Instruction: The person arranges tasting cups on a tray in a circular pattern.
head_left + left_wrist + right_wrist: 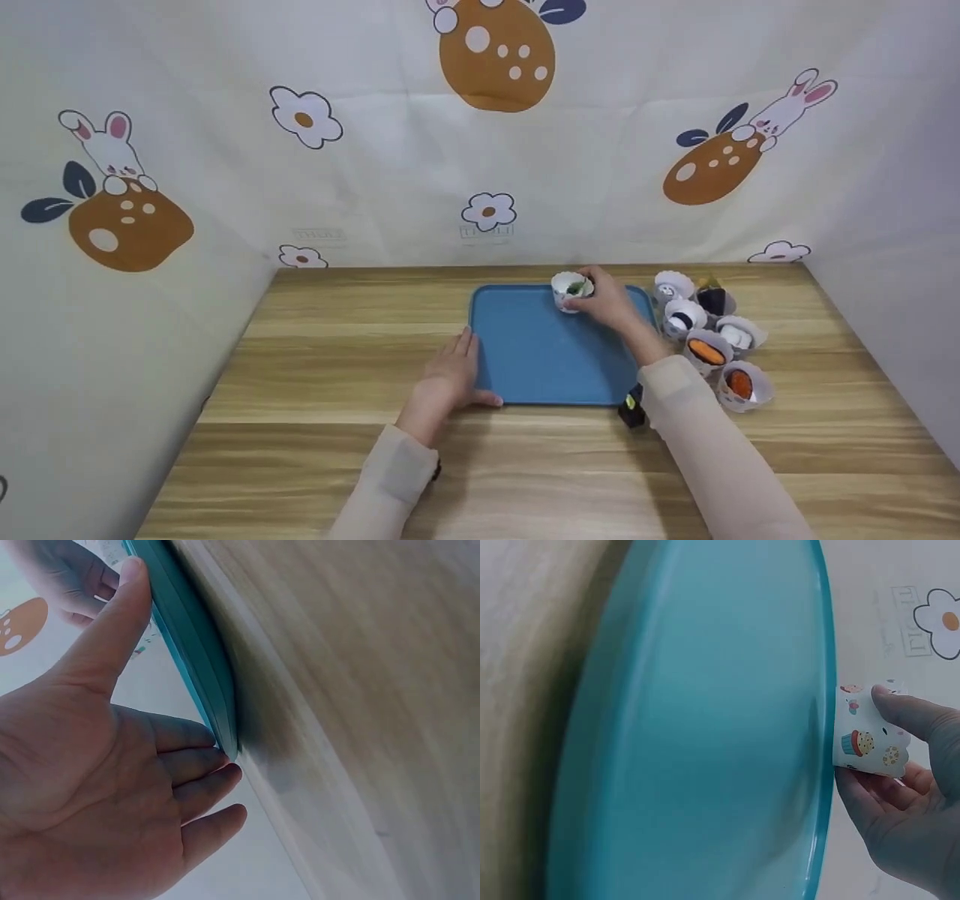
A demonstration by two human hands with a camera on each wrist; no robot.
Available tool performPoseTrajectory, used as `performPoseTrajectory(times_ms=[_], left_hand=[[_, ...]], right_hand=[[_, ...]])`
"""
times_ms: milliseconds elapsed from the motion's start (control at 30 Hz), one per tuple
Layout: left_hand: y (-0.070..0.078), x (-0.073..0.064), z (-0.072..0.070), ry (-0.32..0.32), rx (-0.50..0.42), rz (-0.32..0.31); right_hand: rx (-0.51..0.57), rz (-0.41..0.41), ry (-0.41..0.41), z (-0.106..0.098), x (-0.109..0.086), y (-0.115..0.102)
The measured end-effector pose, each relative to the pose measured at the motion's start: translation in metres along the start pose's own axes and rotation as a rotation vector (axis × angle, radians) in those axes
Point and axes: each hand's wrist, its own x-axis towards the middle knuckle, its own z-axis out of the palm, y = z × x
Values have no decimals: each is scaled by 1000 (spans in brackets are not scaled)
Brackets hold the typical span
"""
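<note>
A blue tray (pixel 551 345) lies flat on the wooden table. My left hand (pixel 454 371) rests at its left side, fingers straight along the edge and thumb at the near rim; the left wrist view shows the palm and the thumb (pixel 112 634) against the rim. At the back of the tray, my right hand (pixel 609 300) holds a white paper baking cup (pixel 568 289) with something green and white inside. In the right wrist view, the cup (pixel 866 727) has printed cupcakes, with thumb and fingers on either side of it. Whether it touches the tray cannot be told.
Several paper cups stand clustered right of the tray, holding sushi-like pieces: an orange one (pixel 706 351), a red one (pixel 739 384), white ones (pixel 736 335) and a dark one (pixel 711 300). A patterned cloth (pixel 390 172) hangs behind the table (pixel 337 375).
</note>
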Motion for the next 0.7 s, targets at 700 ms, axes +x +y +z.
performPoseTrajectory(times_ms=[700], left_hand=[[1, 2, 0, -18, 21, -21]], right_hand=[[-35, -16, -27, 8, 8, -1]])
